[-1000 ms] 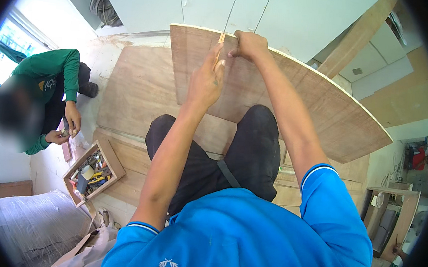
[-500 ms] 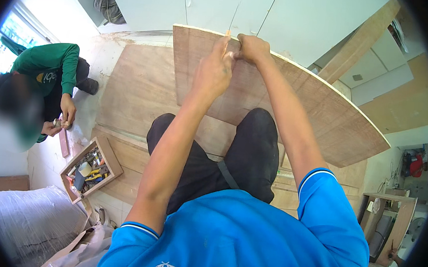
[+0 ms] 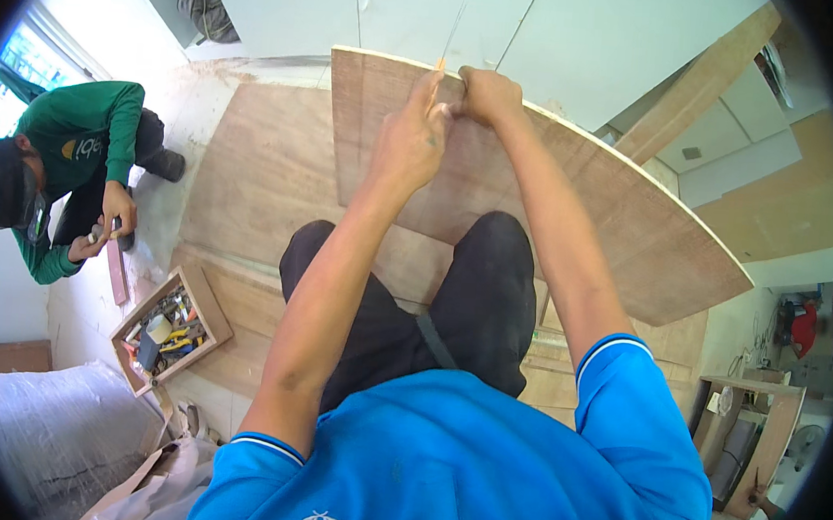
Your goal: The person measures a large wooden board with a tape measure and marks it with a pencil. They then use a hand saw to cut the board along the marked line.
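My left hand [image 3: 412,136] is closed around the orange handle of a tool. Its long thin metal part [image 3: 454,33] sticks out past the top edge of a plywood panel [image 3: 565,203]; I cannot tell what kind of tool it is. Just to the right, my right hand [image 3: 492,97] is closed over the same pale edge, its fingers partly hidden behind the board. The panel is tilted up in front of my knees and has a curved edge running down to the right.
A wooden toolbox [image 3: 221,322] full of hand tools stands to the left. Beyond it, a co-worker in green [image 3: 87,131] crouches, handling something small. More plywood [image 3: 254,167] lies under the panel. White cabinet fronts [image 3: 434,15] stand ahead, and a wooden beam [image 3: 699,82] leans at right.
My hands keep almost the same place on the panel, and the whole view shifts slightly left. The co-worker's head and hands have moved a little.
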The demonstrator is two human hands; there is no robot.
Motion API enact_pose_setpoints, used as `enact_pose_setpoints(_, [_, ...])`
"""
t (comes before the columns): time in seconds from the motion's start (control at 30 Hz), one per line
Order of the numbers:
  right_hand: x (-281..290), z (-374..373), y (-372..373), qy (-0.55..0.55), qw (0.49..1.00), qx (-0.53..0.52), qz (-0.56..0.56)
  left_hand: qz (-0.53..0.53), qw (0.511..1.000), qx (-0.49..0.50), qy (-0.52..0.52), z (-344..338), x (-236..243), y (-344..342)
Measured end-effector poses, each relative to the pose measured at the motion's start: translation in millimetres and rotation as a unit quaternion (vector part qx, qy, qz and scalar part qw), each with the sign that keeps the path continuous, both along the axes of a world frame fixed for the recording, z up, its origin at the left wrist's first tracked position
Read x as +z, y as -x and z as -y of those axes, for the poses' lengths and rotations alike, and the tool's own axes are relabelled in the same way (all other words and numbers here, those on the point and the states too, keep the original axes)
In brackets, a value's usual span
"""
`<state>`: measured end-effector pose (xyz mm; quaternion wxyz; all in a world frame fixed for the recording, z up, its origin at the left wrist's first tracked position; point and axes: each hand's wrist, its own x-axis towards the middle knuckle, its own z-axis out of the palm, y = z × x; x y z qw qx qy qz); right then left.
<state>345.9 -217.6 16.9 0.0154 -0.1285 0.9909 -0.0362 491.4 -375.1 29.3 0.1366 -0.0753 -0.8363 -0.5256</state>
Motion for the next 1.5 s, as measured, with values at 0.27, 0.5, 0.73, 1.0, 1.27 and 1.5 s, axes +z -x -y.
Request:
enact_pose_setpoints(0.27, [-11, -26, 5, 0.01, 1.0, -0.021, 0.008, 0.021, 0.999, -0.006, 0.032, 35, 5, -191])
enact_pose_setpoints(0.5, [0, 0, 6, 0.004, 1.0, 0.006, 0.015, -0.063, 0.998, 0.01, -0.007, -2, -38, 12])
enact_pose_setpoints(0.73, [-3, -20, 5, 0.005, 0.999, -0.026, 0.026, 0.065, 0.998, 0.015, 0.015, 39, -27, -203])
enact_pose_setpoints(1.0, [1, 1, 7, -0.012, 1.0, 0.001, 0.022, -0.007, 0.999, 0.032, 0.028, -2, -36, -6])
enact_pose_setpoints(1.27, [-4, -24, 4, -0.002, 0.999, -0.036, 0.021, 0.013, 0.997, -0.009, 0.069, 35, -10, -185])
enact_pose_setpoints(1.5, [4, -3, 4, -0.006, 1.0, -0.008, 0.027, -0.073, 0.997, 0.018, 0.007, -8, -39, 22])
